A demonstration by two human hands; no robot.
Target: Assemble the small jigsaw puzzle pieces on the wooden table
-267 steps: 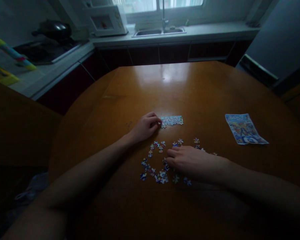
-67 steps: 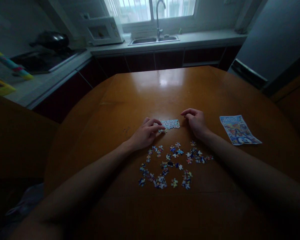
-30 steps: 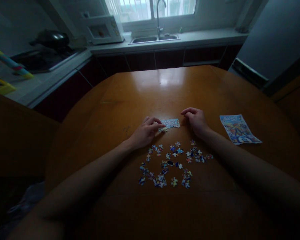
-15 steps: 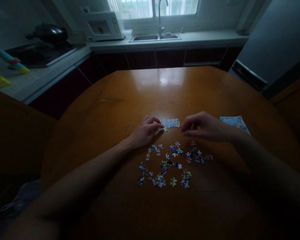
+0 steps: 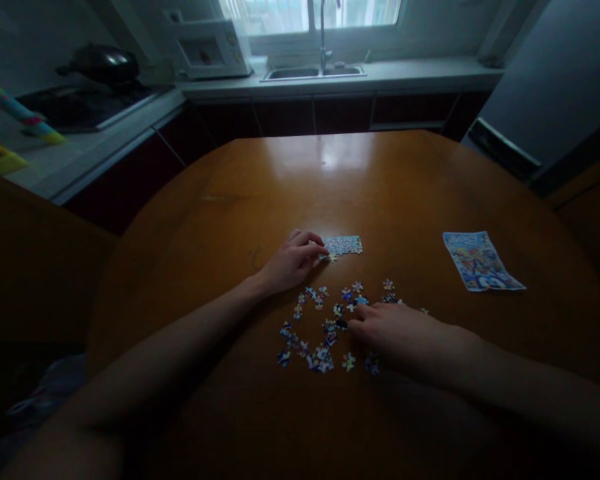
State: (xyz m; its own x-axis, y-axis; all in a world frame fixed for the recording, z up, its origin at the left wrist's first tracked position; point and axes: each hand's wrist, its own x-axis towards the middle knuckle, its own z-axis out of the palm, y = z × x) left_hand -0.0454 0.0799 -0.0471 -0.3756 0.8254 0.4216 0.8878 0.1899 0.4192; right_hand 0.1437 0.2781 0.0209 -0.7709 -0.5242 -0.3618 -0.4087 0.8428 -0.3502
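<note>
Puzzle pieces (image 5: 320,330), the loose ones: where do they lie?

— Scattered on the near part of the brown tabletop (image 5: 260,200), in a ragged patch straight ahead of the person.

And the right hand (image 5: 400,333)?

— Palm down on the right side of that patch, covering some of the pieces. Its grip is released. The fingers are stretched flat and point left, with a fingertip touching a dark piece (image 5: 341,325) near the middle of the scatter. Nothing is pinched.

Further out?

— The left hand (image 5: 290,260), just beyond the scatter and a little to its left. Its fingers are curled, their tips at the left end of the joined strip (image 5: 344,245), a short pale rectangle of pieces fitted together. One small piece (image 5: 331,257) sits against the strip's lower edge, right by those fingertips. I cannot tell whether the grip is closed on it or only resting beside it, because it is too dark and too small.

Anything off to the side?

— A printed sheet (image 5: 480,261), blue and colourful, lies flat well to the right of the strip, apart from both hands.

And behind the tabletop?

— A sink (image 5: 313,71) with a tap (image 5: 324,33) under the window (image 5: 280,10). A white microwave (image 5: 210,50) stands left of it, and a dark pan (image 5: 105,63) sits on the hob (image 5: 80,107) at far left.
</note>
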